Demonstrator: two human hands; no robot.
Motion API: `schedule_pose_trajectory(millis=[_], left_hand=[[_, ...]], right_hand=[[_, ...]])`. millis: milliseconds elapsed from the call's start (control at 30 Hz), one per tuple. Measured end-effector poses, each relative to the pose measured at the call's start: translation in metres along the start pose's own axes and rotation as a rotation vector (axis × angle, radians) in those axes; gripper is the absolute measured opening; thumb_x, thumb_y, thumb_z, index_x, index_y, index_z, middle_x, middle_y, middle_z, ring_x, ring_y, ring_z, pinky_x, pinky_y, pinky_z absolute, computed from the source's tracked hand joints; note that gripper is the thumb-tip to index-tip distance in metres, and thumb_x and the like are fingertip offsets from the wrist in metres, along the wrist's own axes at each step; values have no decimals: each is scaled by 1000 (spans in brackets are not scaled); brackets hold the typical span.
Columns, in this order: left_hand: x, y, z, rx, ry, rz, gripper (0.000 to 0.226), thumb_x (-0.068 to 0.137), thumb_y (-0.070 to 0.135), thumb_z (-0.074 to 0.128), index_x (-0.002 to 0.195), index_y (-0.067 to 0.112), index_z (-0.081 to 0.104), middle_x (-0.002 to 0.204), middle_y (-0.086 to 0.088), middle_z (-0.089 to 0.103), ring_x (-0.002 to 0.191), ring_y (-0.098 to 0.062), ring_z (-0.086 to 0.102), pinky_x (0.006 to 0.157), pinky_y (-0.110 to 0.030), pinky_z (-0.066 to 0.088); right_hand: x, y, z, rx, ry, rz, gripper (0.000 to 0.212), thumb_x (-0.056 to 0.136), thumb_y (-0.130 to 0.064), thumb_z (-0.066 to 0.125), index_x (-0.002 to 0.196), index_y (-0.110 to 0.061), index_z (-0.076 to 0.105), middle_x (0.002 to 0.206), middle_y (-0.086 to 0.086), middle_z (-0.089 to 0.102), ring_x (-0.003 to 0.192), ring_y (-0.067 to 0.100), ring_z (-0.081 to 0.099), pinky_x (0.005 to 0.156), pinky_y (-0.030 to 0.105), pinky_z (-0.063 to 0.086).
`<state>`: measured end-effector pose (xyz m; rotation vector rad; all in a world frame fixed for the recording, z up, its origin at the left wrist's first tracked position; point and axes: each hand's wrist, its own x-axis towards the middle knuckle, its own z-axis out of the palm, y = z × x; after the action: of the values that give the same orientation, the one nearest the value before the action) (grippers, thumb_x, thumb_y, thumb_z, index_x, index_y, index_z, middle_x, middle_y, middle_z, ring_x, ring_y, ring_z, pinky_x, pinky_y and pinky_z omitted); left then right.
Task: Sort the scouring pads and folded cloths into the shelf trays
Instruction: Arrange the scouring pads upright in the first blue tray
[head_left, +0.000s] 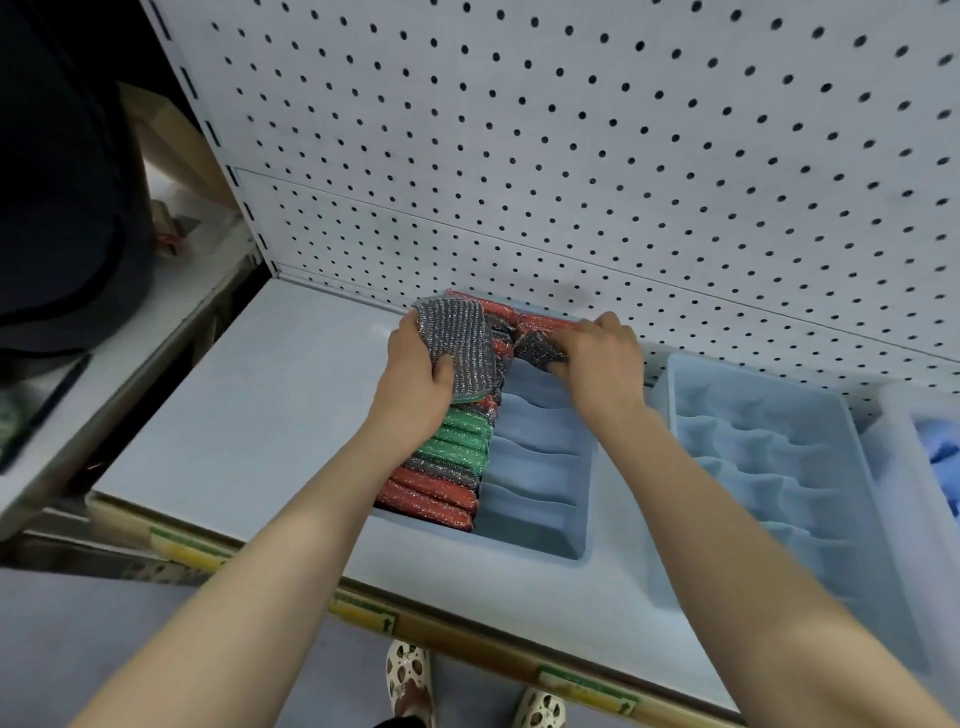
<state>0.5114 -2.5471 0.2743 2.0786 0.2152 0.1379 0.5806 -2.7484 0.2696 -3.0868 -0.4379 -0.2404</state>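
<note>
Fingers of my left hand (421, 364) curl round a grey glittery scouring pad (460, 340), thumb pressed on its near face and the other fingers hidden behind it, holding it just above the far end of the divided tray (582, 525). Across from it my right hand (602, 358) pinches a second, darker grey pad (537, 349) between thumb and curled fingertips, right at the far end of the tray's right column (how much of that pad is already inside a slot I cannot tell). Behind both sets of fingers lie red pads (524, 318) at the tray's far end, close to the pegboard wall (571, 130). Below my left palm, toward my body, the left column is packed with pads on edge: green ones (460, 439), then a grey one, then red ones (431, 493) nearest me. Under my right wrist the right column's wavy slots sit bare. Off to the right of my right hand a second divided tray (680, 395) rests on the same shelf (249, 395), and beyond it, at the frame's edge, some blue cloth (943, 457) shows, blurred.
</note>
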Motion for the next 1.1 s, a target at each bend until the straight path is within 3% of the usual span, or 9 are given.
schedule_pose_trajectory(millis=[167, 333, 467, 533, 700, 833, 900, 1000, 1100], left_hand=[[1, 0, 0, 32, -16, 10, 53, 97, 9, 47, 146, 12, 28, 135, -10, 42, 110, -12, 43, 95, -24, 32], [2, 4, -3, 17, -26, 9, 53, 97, 10, 49, 146, 12, 29, 136, -11, 44, 119, -19, 47, 101, -27, 35], [0, 10, -8, -136, 9, 3, 47, 96, 18, 55, 140, 17, 37, 130, -5, 56, 119, -21, 55, 106, -43, 43], [-1, 18, -5, -228, 9, 3, 45, 97, 19, 55, 138, 19, 39, 128, -4, 58, 116, -20, 58, 102, -45, 47], [-6, 36, 8, -533, -82, -99, 23, 104, 41, 35, 124, 38, 44, 123, -1, 60, 114, -20, 61, 92, -45, 55], [-7, 31, 9, -538, -48, -60, 32, 104, 21, 41, 136, 19, 42, 123, -3, 62, 111, -21, 63, 92, -46, 55], [-4, 25, 6, -464, 37, -45, 32, 101, 14, 48, 132, 21, 45, 117, 6, 63, 107, -16, 64, 95, -44, 53], [0, 15, -4, -375, 131, -41, 35, 100, 12, 48, 133, 23, 43, 115, 10, 61, 105, -13, 62, 95, -39, 53], [-1, 7, -12, -270, 127, -8, 38, 99, 11, 48, 135, 24, 42, 118, 6, 59, 105, -15, 61, 91, -33, 52]], right_hand=[[11, -13, 9, -22, -45, -59, 18, 86, -3, 57, 98, -8, 69, 103, 8, 66, 104, 28, 52, 69, 33, 37], [12, -20, 20, -4, -106, -85, 18, 88, -5, 57, 101, -9, 69, 108, 8, 64, 109, 27, 53, 78, 34, 41], [1, -24, -1, 630, 122, 102, 28, 97, -37, 54, 82, -20, 71, 76, -1, 68, 74, 22, 60, 63, 33, 43], [-8, -32, -19, 1032, 40, 188, 32, 92, -51, 57, 83, -24, 72, 75, -3, 71, 72, 19, 63, 66, 32, 50], [-18, -38, -33, 1331, -78, 183, 17, 80, -12, 79, 90, -13, 65, 84, 5, 68, 75, 12, 62, 75, 26, 56], [-21, -18, -40, 1518, -121, 307, 12, 89, -8, 69, 91, -13, 59, 86, 13, 66, 78, 20, 59, 76, 34, 51], [-21, -4, -42, 1419, -50, 376, 14, 91, -12, 68, 92, -19, 56, 85, 13, 65, 76, 21, 55, 74, 36, 46], [-23, 20, -37, 720, 44, 266, 18, 89, -20, 67, 106, -23, 62, 90, 1, 72, 78, 22, 63, 73, 31, 48], [-19, 19, -29, 256, 18, 125, 27, 87, -15, 64, 111, -23, 70, 93, 12, 70, 91, 33, 60, 70, 36, 43]])
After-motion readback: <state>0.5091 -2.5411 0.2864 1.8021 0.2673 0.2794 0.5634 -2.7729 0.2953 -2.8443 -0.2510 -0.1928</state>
